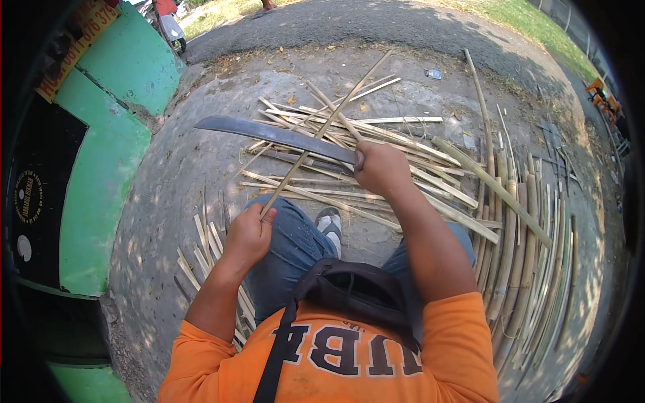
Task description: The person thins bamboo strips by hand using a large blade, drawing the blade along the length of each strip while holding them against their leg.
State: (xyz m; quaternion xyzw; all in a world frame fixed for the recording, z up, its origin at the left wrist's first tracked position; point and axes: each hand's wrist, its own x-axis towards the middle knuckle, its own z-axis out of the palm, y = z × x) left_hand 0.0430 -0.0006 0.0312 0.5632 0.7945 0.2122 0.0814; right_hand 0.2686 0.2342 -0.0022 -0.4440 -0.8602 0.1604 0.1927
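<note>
Head view: grips a machete [279, 138] by its handle in the right hand [383, 166] and a bamboo strip [324, 129] in the left hand [248, 235], slanting away past the fingers. Expect a light, springy, probably splintery strip, best held at this near end. Shows dark lettering [336, 350] on the orange shirt [349, 389] below both hands.

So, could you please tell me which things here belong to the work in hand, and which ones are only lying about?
Belongs, it seems:
long-bladed knife, in the right hand
thin bamboo strip, in the left hand
split strips, piled in front
bamboo poles, at the right

Probably just lying about:
small blue packet, beyond the split strips
dry leaves, scattered
</note>
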